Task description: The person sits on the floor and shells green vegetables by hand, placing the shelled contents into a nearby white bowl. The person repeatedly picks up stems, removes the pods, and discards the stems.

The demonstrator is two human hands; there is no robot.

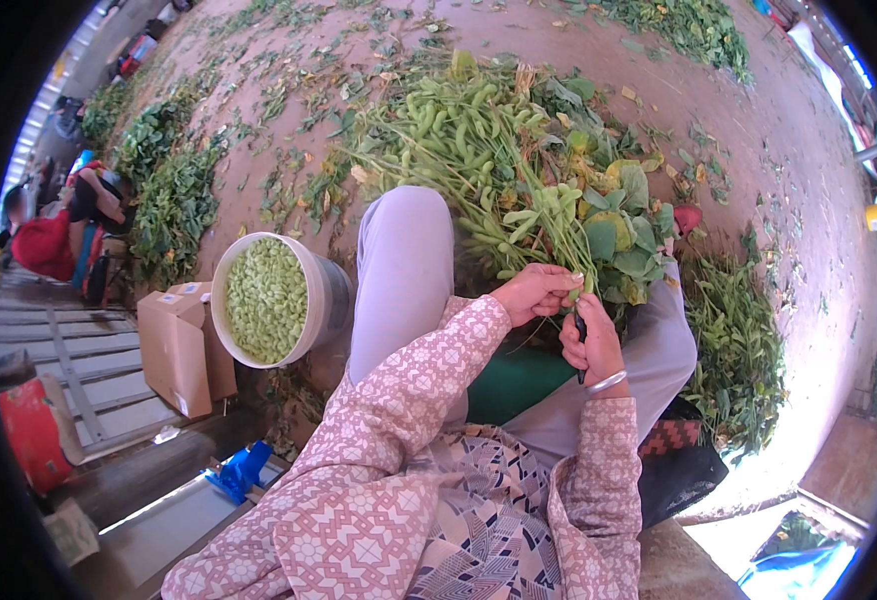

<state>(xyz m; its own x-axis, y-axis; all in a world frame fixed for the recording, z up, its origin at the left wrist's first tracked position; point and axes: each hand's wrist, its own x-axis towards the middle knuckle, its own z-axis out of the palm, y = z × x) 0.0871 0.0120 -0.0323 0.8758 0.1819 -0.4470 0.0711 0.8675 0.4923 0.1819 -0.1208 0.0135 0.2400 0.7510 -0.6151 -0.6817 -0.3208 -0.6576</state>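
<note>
Between my knees, my left hand (534, 292) pinches a green bean pod (588, 283) at the lower end of a bundle of stalks. My right hand (594, 341), with a silver bangle at the wrist, grips a black-handled tool (580, 334), whose working end is hidden by the fingers. Both hands' fingertips nearly meet at the pod. Just beyond lies a heap of bean plants (468, 142) with plump green pods and yellowing leaves. Below the hands, a dark green surface (517, 386) shows between my legs; its kind is unclear.
Left of my knee stands a white bucket (309, 300) full of shelled green beans (266, 300). Beside it is a cardboard box (176, 349). More plants (731, 345) lie at right. A person in red (41, 244) sits far left. Leaves litter the floor (258, 142).
</note>
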